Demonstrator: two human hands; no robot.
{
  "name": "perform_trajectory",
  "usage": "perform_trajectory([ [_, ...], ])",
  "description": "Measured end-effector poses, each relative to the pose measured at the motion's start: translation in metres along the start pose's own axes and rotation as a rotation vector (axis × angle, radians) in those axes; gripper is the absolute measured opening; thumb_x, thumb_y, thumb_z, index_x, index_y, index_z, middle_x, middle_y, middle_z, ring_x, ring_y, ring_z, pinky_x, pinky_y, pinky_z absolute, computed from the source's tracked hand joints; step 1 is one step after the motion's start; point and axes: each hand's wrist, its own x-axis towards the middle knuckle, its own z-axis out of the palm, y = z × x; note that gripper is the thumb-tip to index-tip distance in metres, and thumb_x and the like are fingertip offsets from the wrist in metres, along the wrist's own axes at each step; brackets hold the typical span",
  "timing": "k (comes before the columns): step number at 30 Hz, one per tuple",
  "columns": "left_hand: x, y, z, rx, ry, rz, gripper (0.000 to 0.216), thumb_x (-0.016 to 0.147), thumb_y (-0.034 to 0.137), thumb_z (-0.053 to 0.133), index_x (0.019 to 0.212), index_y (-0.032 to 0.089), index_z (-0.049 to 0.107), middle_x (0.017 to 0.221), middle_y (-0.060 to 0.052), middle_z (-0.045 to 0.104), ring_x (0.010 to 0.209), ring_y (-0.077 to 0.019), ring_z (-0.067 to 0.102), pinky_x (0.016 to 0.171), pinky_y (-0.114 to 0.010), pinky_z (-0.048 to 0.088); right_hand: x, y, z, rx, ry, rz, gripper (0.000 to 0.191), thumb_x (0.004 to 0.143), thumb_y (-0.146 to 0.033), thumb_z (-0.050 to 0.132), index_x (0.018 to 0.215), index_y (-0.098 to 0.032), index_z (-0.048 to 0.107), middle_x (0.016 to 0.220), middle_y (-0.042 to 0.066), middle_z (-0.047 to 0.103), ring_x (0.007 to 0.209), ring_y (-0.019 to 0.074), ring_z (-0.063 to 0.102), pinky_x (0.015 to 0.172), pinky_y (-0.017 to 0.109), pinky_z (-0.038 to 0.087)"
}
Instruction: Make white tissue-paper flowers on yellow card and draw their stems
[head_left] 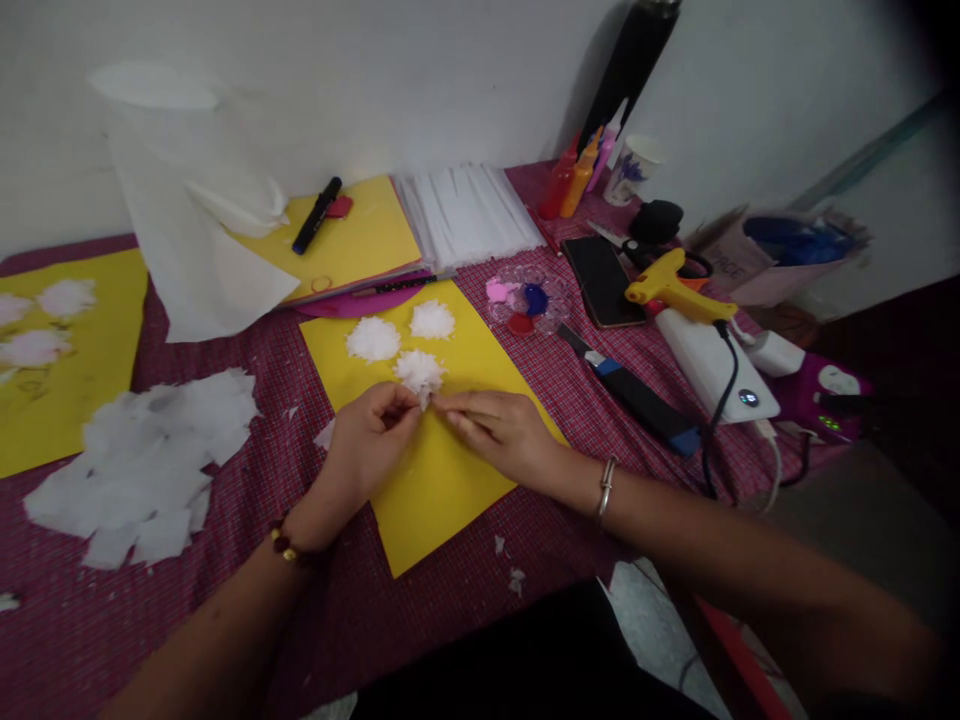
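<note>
A yellow sheet (450, 480) lies on the red checked tablecloth in front of me. Three white tissue-paper flowers sit on its far part: one at the back left (373, 339), one at the back (432, 320), and a third (420, 373) nearest me. My left hand (367, 440) pinches the near edge of that third flower with closed fingers. My right hand (499, 430) meets it from the right, its fingers pressed together on the same flower's edge. Both wrists wear bracelets.
A heap of white tissue pieces (142, 465) lies at left beside another yellow sheet (67, 370) with flowers. Behind are white paper, a black marker (316, 215), a paint palette (529, 297), a phone (602, 280), a yellow glue gun (667, 285), a cutter (630, 390) and bottles (574, 180).
</note>
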Motion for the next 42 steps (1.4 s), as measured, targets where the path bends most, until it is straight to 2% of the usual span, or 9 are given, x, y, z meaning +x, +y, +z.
perform_trajectory([
  [4, 0.002, 0.002, 0.003, -0.065, 0.048, -0.042, 0.007, 0.072, 0.023, 0.061, 0.077, 0.019, 0.059, 0.066, 0.002, 0.061, 0.056, -0.0112, 0.056, 0.052, -0.023, 0.046, 0.002, -0.006, -0.006, 0.189, 0.047, 0.110, 0.024, 0.092, -0.026, 0.051, 0.101, -0.018, 0.072, 0.095, 0.005, 0.076, 0.074, 0.0121, 0.069, 0.066, 0.024, 0.054],
  [8, 0.002, 0.007, 0.000, -0.223, 0.111, -0.062, 0.015, 0.070, 0.020, 0.062, 0.083, 0.019, 0.055, 0.073, 0.003, 0.059, 0.059, -0.0109, 0.059, 0.056, -0.024, 0.051, 0.003, -0.006, -0.007, 0.273, 0.061, 0.113, 0.023, 0.091, -0.026, 0.052, 0.099, -0.018, 0.072, 0.095, 0.005, 0.075, 0.080, 0.0123, 0.070, 0.069, 0.024, 0.054],
  [12, 0.005, 0.013, -0.022, -0.307, 0.268, -0.030, 0.018, 0.072, 0.016, 0.062, 0.089, 0.020, 0.058, 0.084, 0.001, 0.063, 0.064, -0.0098, 0.061, 0.064, -0.024, 0.053, 0.005, -0.001, -0.005, 0.319, 0.035, 0.128, 0.023, 0.091, -0.027, 0.052, 0.101, -0.019, 0.071, 0.098, 0.004, 0.075, 0.083, 0.0111, 0.069, 0.071, 0.023, 0.055],
  [15, 0.008, 0.014, -0.041, -0.265, 0.332, -0.083, 0.011, 0.073, 0.017, 0.064, 0.084, 0.020, 0.062, 0.081, 0.000, 0.065, 0.064, -0.0099, 0.060, 0.061, -0.022, 0.051, 0.006, 0.003, -0.002, 0.298, 0.013, 0.141, 0.021, 0.091, -0.027, 0.054, 0.103, -0.021, 0.070, 0.100, 0.003, 0.074, 0.084, 0.0113, 0.069, 0.073, 0.025, 0.055],
  [22, 0.002, 0.022, -0.064, -0.117, 0.253, -0.153, 0.008, 0.075, 0.027, 0.068, 0.082, 0.022, 0.066, 0.073, 0.000, 0.065, 0.063, -0.0115, 0.059, 0.051, -0.021, 0.044, 0.006, 0.005, 0.001, 0.425, 0.036, 0.166, 0.021, 0.091, -0.030, 0.053, 0.102, -0.019, 0.067, 0.104, 0.005, 0.072, 0.082, 0.0114, 0.068, 0.064, 0.024, 0.055],
  [26, -0.012, 0.019, -0.087, 0.152, 0.109, -0.100, 0.015, 0.075, 0.037, 0.066, 0.080, 0.023, 0.066, 0.073, -0.002, 0.068, 0.062, -0.0154, 0.059, 0.053, -0.026, 0.045, 0.007, 0.005, -0.005, 0.631, 0.144, 0.257, 0.020, 0.091, -0.035, 0.052, 0.090, -0.018, 0.061, 0.083, 0.003, 0.070, 0.063, 0.0075, 0.062, 0.051, 0.019, 0.049],
  [29, -0.026, 0.002, -0.099, 0.306, 0.025, -0.084, 0.021, 0.075, 0.041, 0.064, 0.084, 0.022, 0.066, 0.079, -0.003, 0.069, 0.069, -0.0188, 0.063, 0.063, -0.031, 0.049, 0.008, 0.006, -0.008, 0.645, 0.122, 0.296, 0.019, 0.091, -0.034, 0.051, 0.084, -0.017, 0.059, 0.072, 0.000, 0.066, 0.052, 0.0054, 0.054, 0.047, 0.018, 0.044],
  [35, -0.041, -0.014, -0.093, 0.586, 0.033, -0.123, 0.035, 0.078, 0.041, 0.061, 0.106, 0.020, 0.059, 0.094, -0.006, 0.067, 0.080, -0.0212, 0.063, 0.071, -0.035, 0.049, 0.005, 0.003, -0.008, 0.549, 0.015, 0.258, 0.018, 0.090, -0.031, 0.051, 0.081, -0.017, 0.060, 0.073, 0.001, 0.061, 0.057, 0.0078, 0.053, 0.052, 0.022, 0.044],
  [42, -0.035, -0.005, -0.082, 0.607, 0.010, -0.136, 0.021, 0.077, 0.039, 0.058, 0.068, 0.020, 0.054, 0.069, -0.001, 0.057, 0.062, -0.0163, 0.052, 0.056, -0.029, 0.038, 0.004, 0.006, -0.003, 0.553, 0.007, 0.245, 0.017, 0.090, -0.028, 0.050, 0.081, -0.018, 0.060, 0.074, 0.001, 0.060, 0.058, 0.0078, 0.052, 0.052, 0.022, 0.044],
])
